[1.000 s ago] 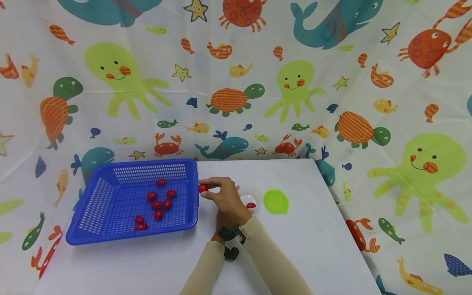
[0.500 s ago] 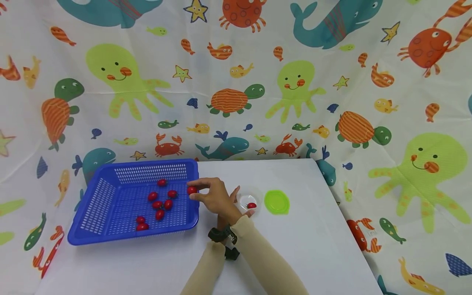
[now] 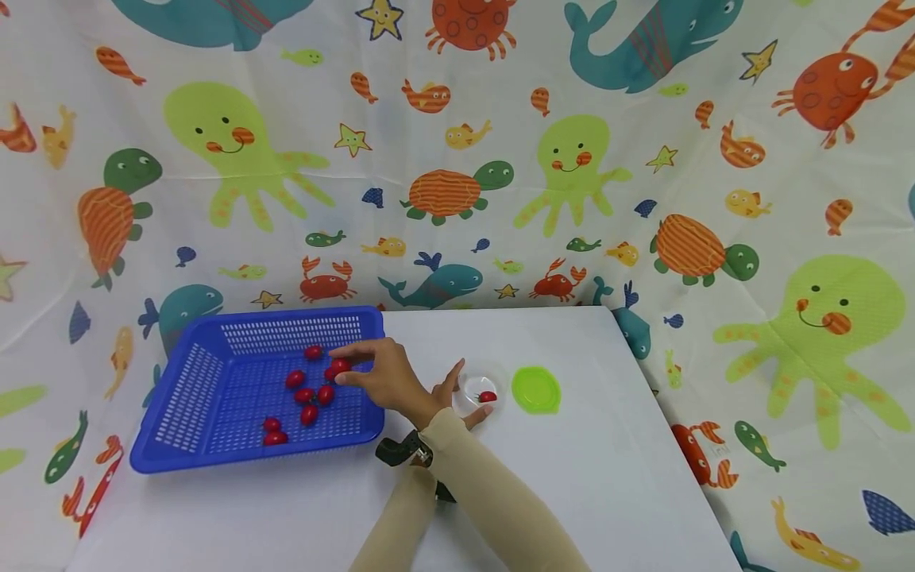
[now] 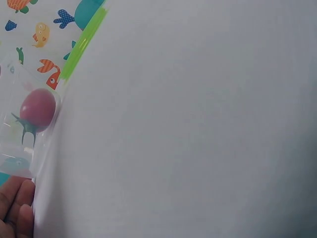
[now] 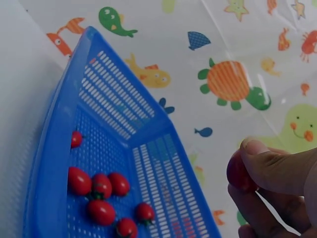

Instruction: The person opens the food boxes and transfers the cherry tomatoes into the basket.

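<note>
A cherry tomato (image 5: pixel 239 172) is pinched between the thumb and fingers of my right hand (image 3: pixel 389 377), which reaches across my left arm over the blue plastic basket (image 3: pixel 373 417). Several more cherry tomatoes (image 3: pixel 295 379) lie on the basket's floor, below and beside this hand. My left hand (image 3: pixel 445 395) rests on the table at a small clear plastic cup (image 3: pixel 473 384), its thumb and forefinger spread about the cup's side. Inside the cup is one cherry tomato (image 4: pixel 38 108) with a green stem. The right forearm covers part of the left hand and wrist.
Right of the cup a bright green lid (image 3: pixel 536 390) lies flat on the white table (image 3: pixel 608 461). A curtain printed with sea animals (image 3: pixel 457 103) hangs behind the table and along its sides. The forearms cross, the right one above.
My right hand has moved left with its cherry tomato, from beside the basket's right rim to above its inside. The left hand, now less covered, stays at the cup.
</note>
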`<state>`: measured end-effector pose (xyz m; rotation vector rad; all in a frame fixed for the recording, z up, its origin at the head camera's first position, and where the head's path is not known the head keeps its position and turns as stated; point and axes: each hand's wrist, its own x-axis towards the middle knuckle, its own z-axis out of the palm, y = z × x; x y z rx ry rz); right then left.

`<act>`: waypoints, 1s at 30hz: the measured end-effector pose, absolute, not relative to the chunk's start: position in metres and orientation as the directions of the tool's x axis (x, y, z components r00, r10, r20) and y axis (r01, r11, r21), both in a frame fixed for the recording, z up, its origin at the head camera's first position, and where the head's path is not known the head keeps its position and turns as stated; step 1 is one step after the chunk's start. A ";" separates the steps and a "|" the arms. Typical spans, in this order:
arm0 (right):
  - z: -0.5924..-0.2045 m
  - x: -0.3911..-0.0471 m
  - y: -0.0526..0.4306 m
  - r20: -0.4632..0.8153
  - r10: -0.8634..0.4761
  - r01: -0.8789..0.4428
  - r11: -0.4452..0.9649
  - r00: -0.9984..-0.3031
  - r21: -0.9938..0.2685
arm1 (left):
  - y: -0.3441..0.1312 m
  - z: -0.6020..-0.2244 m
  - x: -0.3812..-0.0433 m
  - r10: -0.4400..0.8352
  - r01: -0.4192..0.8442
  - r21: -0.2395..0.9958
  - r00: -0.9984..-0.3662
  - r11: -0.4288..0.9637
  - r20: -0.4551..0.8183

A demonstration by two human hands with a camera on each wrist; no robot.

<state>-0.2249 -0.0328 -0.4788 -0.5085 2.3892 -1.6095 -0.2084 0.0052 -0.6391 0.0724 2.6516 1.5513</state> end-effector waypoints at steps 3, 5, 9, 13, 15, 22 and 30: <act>-0.479 -0.227 -0.043 0.019 -0.412 -0.170 0.333 -0.911 -0.928 | 0.004 -0.640 -0.209 0.078 0.016 0.873 -0.997 0.488 -0.025; -0.480 -0.228 -0.048 0.017 -0.422 -0.167 0.321 -0.906 -0.932 | 0.003 -0.641 -0.208 0.081 0.023 0.868 -0.997 0.496 -0.020; -0.481 -0.230 -0.057 0.011 -0.434 -0.156 0.301 -0.901 -0.941 | 0.003 -0.642 -0.207 0.089 0.028 0.856 -0.996 0.516 -0.022; -0.483 -0.232 -0.064 -0.012 -0.431 -0.132 0.303 -0.902 -0.944 | 0.002 -0.641 -0.206 0.091 0.035 0.864 -0.996 0.502 -0.013; -0.485 -0.233 -0.067 -0.023 -0.431 -0.122 0.306 -0.902 -0.944 | 0.002 -0.640 -0.205 0.093 0.040 0.867 -0.996 0.497 -0.008; -0.493 -0.237 -0.078 -0.025 -0.448 -0.123 0.299 -0.894 -0.946 | 0.002 -0.636 -0.203 0.098 0.039 0.860 -0.995 0.509 -0.013; -0.495 -0.235 -0.091 -0.079 -0.437 -0.073 0.320 -0.896 -0.945 | 0.000 -0.633 -0.202 0.106 0.037 0.864 -0.994 0.502 -0.019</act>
